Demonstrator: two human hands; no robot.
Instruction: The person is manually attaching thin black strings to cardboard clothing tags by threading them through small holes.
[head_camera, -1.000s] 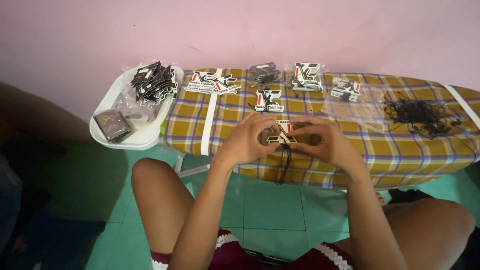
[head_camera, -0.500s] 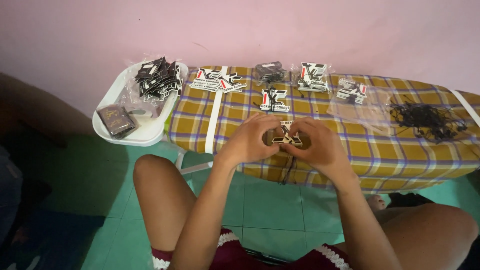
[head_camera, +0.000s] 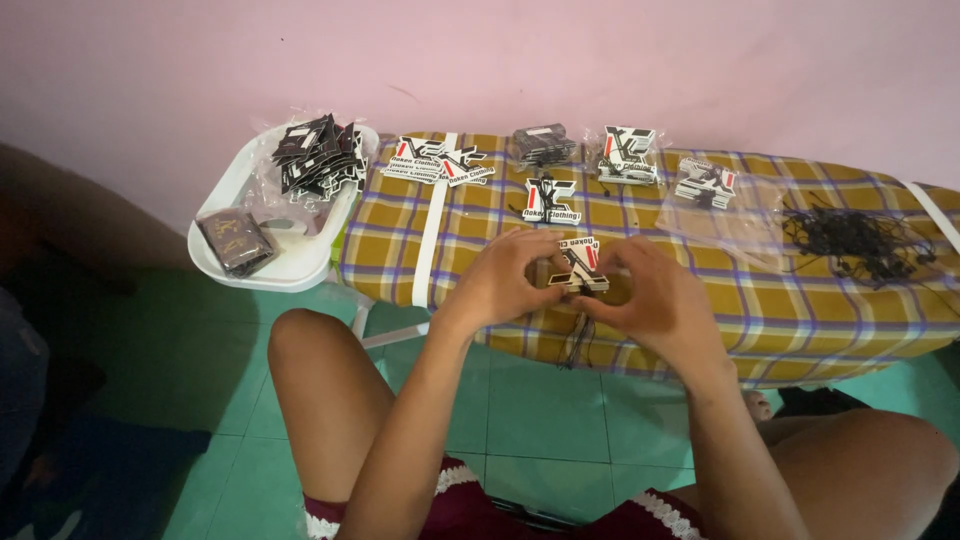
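Pink wall behind, teal tiled floor (head_camera: 530, 400) below. A narrow padded board in yellow plaid cloth (head_camera: 800, 300) serves as the counter, with a white strap (head_camera: 432, 235) across it; a white tray (head_camera: 290, 265) of bagged pieces sits at its left end. Along the back lie stacks of black, white and red cut-out tags (head_camera: 627, 155), and a tangle of black cords (head_camera: 855, 240) lies on clear plastic toward the right. Left hand (head_camera: 500, 280) and right hand (head_camera: 655, 300) meet over the near edge, fingertips closed on one tag (head_camera: 578, 265) between them. The tag faces up, long axis running slightly diagonal, upper end toward the wall. A black cord (head_camera: 578, 340) dangles from it below the counter edge.
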